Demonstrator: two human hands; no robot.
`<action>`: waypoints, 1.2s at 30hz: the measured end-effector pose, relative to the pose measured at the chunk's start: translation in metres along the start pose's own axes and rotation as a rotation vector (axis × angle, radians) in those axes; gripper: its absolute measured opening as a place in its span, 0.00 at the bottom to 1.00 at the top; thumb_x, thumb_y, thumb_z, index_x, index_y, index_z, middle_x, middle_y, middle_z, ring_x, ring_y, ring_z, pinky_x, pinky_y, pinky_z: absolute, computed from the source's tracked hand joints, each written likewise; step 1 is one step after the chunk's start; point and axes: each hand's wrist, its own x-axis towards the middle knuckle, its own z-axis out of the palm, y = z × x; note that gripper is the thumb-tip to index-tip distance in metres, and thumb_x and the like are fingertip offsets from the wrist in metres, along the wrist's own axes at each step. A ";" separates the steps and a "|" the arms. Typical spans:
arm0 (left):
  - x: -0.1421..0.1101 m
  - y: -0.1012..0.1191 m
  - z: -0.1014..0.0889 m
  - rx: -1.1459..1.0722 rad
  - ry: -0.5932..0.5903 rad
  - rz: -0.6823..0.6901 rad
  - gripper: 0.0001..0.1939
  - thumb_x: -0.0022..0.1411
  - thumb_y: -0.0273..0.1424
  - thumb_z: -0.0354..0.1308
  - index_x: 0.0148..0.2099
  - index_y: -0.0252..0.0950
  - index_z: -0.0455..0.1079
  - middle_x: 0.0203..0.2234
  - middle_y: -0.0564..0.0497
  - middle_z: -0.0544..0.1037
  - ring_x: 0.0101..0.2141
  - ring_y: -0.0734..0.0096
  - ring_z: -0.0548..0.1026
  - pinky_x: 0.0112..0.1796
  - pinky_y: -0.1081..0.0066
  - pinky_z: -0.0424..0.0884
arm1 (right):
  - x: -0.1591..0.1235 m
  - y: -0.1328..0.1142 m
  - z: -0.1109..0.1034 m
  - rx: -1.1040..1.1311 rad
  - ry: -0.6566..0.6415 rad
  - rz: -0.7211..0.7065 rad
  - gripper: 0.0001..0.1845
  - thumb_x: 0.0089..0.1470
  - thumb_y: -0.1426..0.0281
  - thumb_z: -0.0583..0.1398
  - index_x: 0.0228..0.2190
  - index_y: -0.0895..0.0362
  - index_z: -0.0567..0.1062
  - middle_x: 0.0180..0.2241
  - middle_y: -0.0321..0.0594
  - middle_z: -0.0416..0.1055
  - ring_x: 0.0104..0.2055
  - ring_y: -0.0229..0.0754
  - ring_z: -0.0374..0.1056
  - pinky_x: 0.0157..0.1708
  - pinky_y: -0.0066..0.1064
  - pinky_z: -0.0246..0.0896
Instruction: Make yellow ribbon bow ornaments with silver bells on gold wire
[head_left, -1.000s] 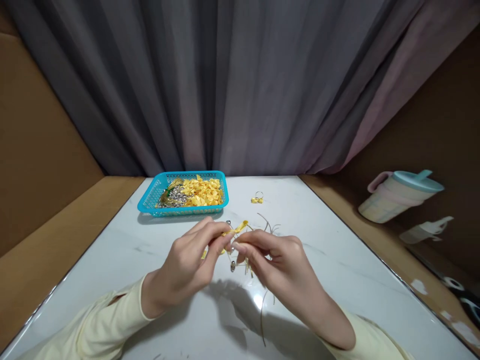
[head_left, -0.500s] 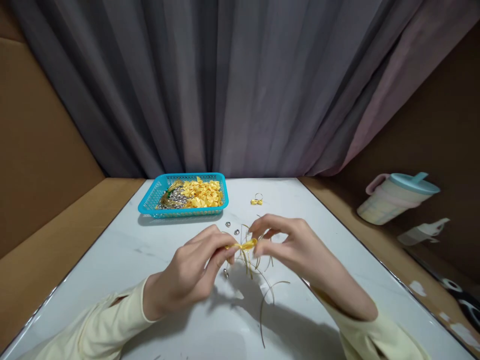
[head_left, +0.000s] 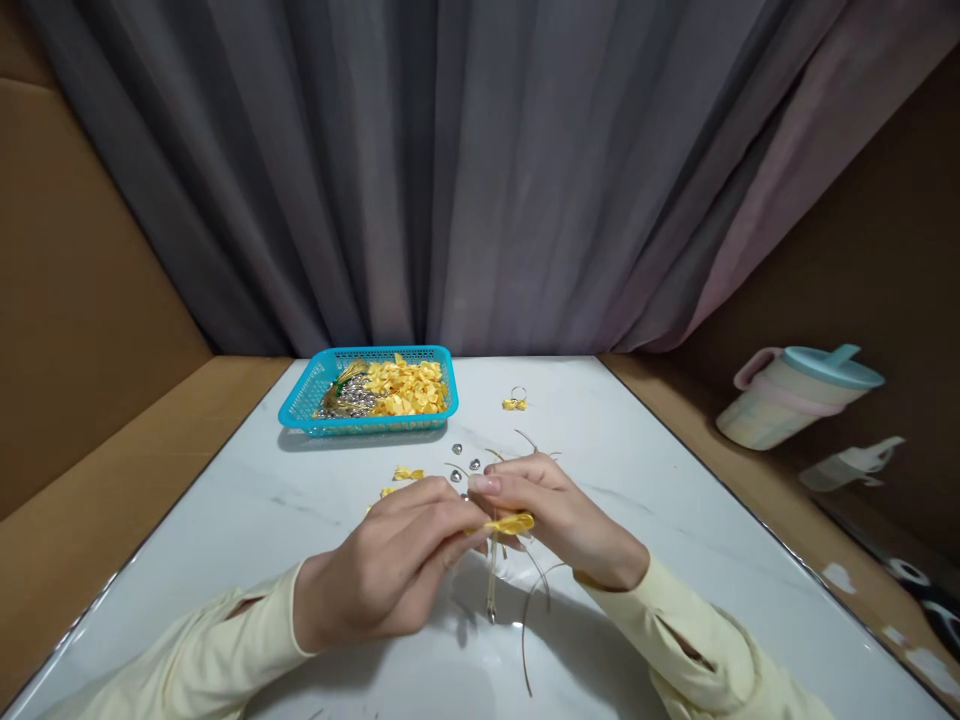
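Note:
Over the middle of the white table, my left hand pinches a yellow ribbon bow by its left end. A thin gold cord hangs below the bow, with a small silver bead at its lower end. Close against the bow's far side is my right hand, thumb and fingers pressed together; what lies between them is hidden. Loose lengths of gold cord lie beneath and behind the hands. Small silver beads rest just beyond my fingers, and another yellow bow lies behind my left hand.
A blue basket holding yellow bows, silver beads and gold cords stands at the back left. Behind my hands lies a ring with a yellow bow. On the right are a lidded cup and a small clear bottle.
My right hand has turned and moved nearer to my left hand. The bow has come slightly lower and to the right, and the cord with the bead now hangs straight down from it.

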 end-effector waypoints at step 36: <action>0.007 0.017 -0.003 -0.116 -0.021 -0.394 0.09 0.63 0.24 0.50 0.32 0.34 0.70 0.22 0.51 0.76 0.21 0.75 0.70 0.24 0.75 0.66 | 0.004 -0.017 -0.093 -0.217 0.449 -0.175 0.15 0.53 0.61 0.59 0.31 0.61 0.75 0.26 0.39 0.73 0.31 0.37 0.67 0.36 0.29 0.58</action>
